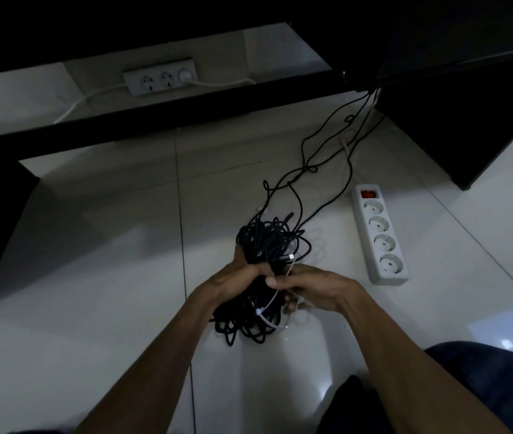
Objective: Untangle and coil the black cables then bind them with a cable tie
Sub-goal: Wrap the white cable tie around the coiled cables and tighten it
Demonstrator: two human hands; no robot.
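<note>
A thick bundle of coiled black cables hangs between my hands above the tiled floor. My left hand grips the bundle around its middle. My right hand pinches a white cable tie that runs across the lower part of the bundle. Several loose black cable strands trail from the coil away toward the dark desk at the upper right. The lower loops dangle below my hands.
A white power strip with a red switch lies on the floor to the right. Another white socket strip sits farther back under the black desk frame. My knee shows at the bottom right.
</note>
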